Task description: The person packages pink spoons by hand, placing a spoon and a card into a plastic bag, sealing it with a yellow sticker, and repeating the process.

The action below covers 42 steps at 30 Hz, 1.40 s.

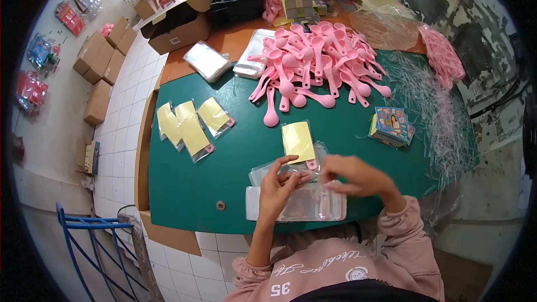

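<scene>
My left hand (278,186) is over the near edge of a clear plastic bag, its index finger and thumb apart and the other fingers half curled. Inside that bag are a yellow card (298,141) and a pink measuring spoon, whose handle end (311,164) shows below the card. To the right, my right hand (355,176) is curled and slightly blurred; what its fingertips pinch, if anything, cannot be made out. Under both hands lies a stack of clear plastic bags (296,207) at the green table's (224,145) near edge.
A heap of pink spoons (316,59) covers the far middle. Several bagged yellow cards (193,128) lie at left, a stack of printed cards (390,126) at right. Plastic bag packs (208,61) and an open carton (179,31) stand beyond. Shredded plastic strands (430,117) trail along the right.
</scene>
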{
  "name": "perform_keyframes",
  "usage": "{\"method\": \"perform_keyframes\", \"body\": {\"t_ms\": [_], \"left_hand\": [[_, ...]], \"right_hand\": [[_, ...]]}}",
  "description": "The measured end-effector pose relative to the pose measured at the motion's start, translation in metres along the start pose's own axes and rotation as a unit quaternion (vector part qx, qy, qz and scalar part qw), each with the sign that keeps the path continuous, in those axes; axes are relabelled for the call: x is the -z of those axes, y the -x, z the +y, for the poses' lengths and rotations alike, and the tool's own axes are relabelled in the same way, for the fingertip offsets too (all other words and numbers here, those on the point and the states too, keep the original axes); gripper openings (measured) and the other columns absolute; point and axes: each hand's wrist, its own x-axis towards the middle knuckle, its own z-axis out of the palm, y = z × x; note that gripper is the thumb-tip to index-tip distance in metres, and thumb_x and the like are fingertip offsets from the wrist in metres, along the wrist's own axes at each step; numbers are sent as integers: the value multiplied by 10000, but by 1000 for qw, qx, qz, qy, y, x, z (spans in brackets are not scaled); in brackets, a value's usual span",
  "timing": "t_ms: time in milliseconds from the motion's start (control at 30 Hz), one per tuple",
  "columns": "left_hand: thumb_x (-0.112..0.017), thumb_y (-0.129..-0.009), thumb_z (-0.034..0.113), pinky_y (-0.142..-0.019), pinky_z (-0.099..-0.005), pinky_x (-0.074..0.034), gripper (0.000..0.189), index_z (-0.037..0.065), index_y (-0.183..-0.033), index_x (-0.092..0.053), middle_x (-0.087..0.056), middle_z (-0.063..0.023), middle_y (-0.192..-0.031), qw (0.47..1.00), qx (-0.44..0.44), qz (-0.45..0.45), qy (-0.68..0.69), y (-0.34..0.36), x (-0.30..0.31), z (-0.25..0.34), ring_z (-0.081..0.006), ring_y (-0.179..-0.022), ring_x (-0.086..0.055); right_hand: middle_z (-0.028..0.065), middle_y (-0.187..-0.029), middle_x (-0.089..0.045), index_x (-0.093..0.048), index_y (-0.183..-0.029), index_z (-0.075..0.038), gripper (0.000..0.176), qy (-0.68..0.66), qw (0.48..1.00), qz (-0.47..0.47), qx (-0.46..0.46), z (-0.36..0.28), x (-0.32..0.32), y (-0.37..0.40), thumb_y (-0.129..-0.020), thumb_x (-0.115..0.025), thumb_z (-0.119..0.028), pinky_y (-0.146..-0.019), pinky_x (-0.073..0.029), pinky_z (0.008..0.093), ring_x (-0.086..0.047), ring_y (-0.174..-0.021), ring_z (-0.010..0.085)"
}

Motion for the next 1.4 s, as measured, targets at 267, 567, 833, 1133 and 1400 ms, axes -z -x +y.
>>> {"method": "perform_keyframes", "body": {"t_ms": [267, 567, 833, 1133, 1400], "left_hand": [[-501, -875, 52, -715, -231, -498, 248, 3, -1116, -533, -634, -95, -902, 999, 11, -33, -34, 1, 6, -11, -128, -838, -612], [-496, -881, 59, -759, -241, -492, 242, -22, -1103, -547, -617, -99, -954, 997, 15, 24, 74, 5, -8, 9, -145, -875, -608], [-510, -877, 65, -741, -240, -494, 183, 5, -1042, -561, -612, -118, -947, 994, 50, -8, 101, 11, 13, 23, -164, -860, -620], [-591, -822, 60, -672, -214, -471, 118, -18, -897, -544, -600, -43, -836, 971, -67, 60, -220, -1, 3, 2, -87, -758, -563], [-597, -813, 60, -577, -228, -501, 110, -29, -839, -535, -576, -70, -813, 970, -69, 91, -216, -5, 1, -4, -110, -705, -593]], "right_hand": [[157, -796, -594, -534, -914, 29, 173, 453, 776, 387, -208, 127, 246, 122, -792, -548, -93, -629, -460, 323, -587, -700, 212], [91, -1004, -445, -475, -1084, -57, 541, 156, 964, 211, -43, 11, 20, 17, -617, -746, -93, -744, -442, 315, -508, -820, 209], [80, -935, -458, -591, -882, -69, 202, 89, 980, 179, 20, 37, -17, -15, -708, -691, -89, -681, -436, 298, -510, -822, 197], [52, -895, -513, -559, -870, -10, 170, -122, 973, 174, -86, 50, -21, -12, -778, -656, -115, -672, -449, 238, -522, -813, 104], [63, -777, -584, -497, -869, 17, 118, -248, 917, 261, -170, 52, -33, -20, -829, -578, -58, -564, -507, 233, -593, -658, 95]]}}
